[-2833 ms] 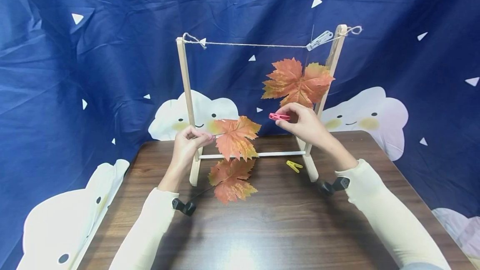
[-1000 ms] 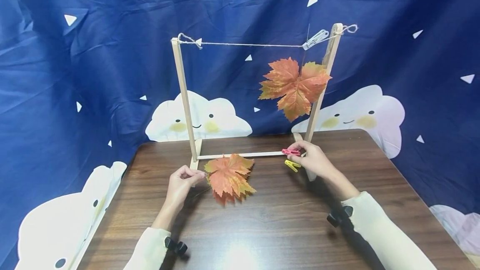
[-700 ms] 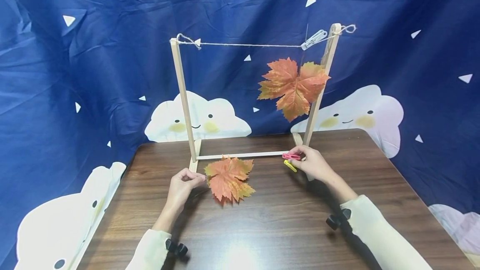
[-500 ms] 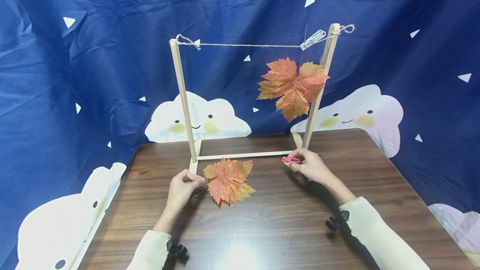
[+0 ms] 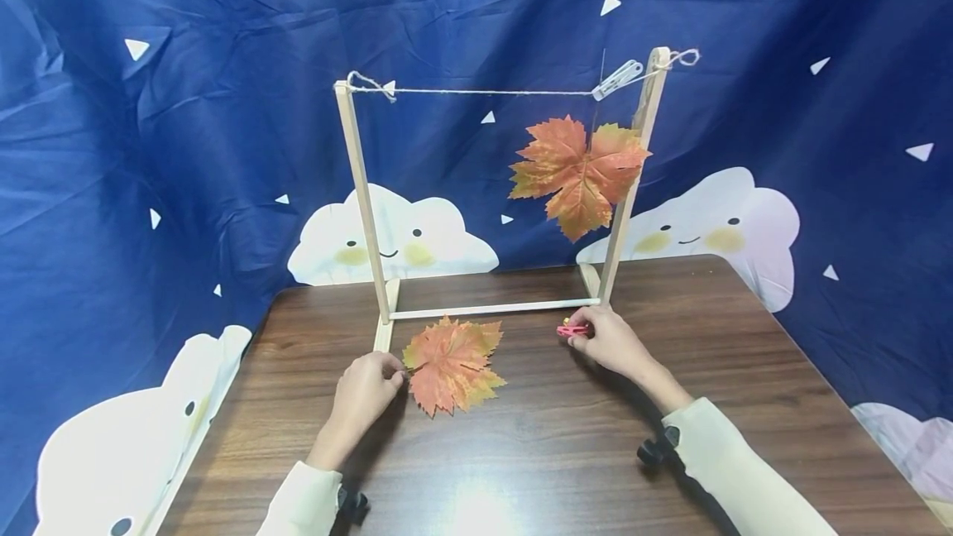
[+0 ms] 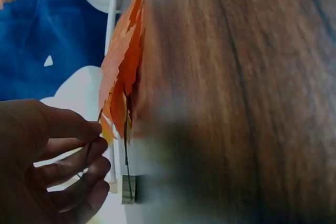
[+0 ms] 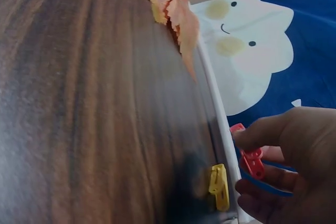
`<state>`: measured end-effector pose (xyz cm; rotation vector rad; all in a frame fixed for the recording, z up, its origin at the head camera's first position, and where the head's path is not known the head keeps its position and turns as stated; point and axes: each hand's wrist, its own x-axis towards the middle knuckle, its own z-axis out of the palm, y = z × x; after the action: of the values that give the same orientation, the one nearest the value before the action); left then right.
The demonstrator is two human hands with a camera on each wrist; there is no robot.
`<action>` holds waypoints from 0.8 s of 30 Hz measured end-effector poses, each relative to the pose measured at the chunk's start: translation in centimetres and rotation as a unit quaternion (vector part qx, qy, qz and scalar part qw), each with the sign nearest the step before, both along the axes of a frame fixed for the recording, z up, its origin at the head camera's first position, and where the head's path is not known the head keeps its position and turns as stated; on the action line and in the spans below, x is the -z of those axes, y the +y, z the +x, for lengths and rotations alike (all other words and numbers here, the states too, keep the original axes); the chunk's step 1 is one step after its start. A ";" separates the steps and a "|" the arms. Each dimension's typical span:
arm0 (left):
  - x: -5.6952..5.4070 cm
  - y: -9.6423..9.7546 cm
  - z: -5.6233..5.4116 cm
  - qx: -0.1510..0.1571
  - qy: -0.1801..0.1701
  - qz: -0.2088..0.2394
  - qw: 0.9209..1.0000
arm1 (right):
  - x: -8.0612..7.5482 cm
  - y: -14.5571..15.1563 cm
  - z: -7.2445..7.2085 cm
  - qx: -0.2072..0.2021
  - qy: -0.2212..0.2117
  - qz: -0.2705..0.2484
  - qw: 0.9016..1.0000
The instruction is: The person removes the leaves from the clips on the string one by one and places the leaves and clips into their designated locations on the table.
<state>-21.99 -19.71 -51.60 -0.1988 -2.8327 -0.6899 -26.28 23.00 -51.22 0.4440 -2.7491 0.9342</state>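
My left hand (image 5: 366, 394) pinches the thin stem of an orange-red artificial maple leaf (image 5: 452, 364) between thumb and fingers. In the left wrist view a second maple leaf (image 6: 128, 77) sits close against it on the table side, its dark stem (image 6: 127, 156) outside my grip. From above, the held leaf covers the second almost wholly. My right hand (image 5: 612, 344) pinches a pinkish-red clothespin (image 5: 572, 331) just above the table. Near my right fingertips lies a yellow clothespin (image 7: 219, 187), mostly hidden in the head view.
A wooden frame (image 5: 361, 189) stands at the back of the brown table (image 5: 521, 453), with a low white crossbar (image 5: 491, 308). Along its top runs a string (image 5: 484, 92). A white clothespin (image 5: 618, 79) on it holds a hanging maple leaf (image 5: 577, 172) near the right post.
Both hands have come down toward the table. The held leaf has dropped from in front of the crossbar onto the second leaf. My right hand has carried the red clothespin down over the yellow one.
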 end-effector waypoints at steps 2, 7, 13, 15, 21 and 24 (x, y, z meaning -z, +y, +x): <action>0.1 0.1 0.0 0.007 0.013 -0.028 1.000 | 0.1 -0.2 0.1 0.007 0.007 0.016 1.000; 0.4 0.4 0.2 0.015 0.033 -0.052 0.998 | 0.5 -0.6 0.3 0.042 0.013 0.050 0.998; 0.7 0.6 0.3 0.018 0.025 -0.055 0.998 | 1.3 -1.0 0.3 0.060 0.024 0.072 0.995; 0.8 0.6 0.3 0.019 0.019 -0.053 0.998 | 1.5 -1.0 0.3 0.062 0.026 0.081 0.994; 0.8 0.7 0.4 0.023 0.006 -0.050 0.998 | 1.9 -1.3 0.4 0.069 0.025 0.098 0.992; 0.9 0.6 0.4 0.029 -0.006 -0.054 0.998 | 2.0 -1.4 0.4 0.073 0.025 0.103 0.992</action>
<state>-21.57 -19.10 -52.45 -0.2959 -2.8888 -0.5527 -25.85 21.60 -53.24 0.2890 -2.7977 0.5997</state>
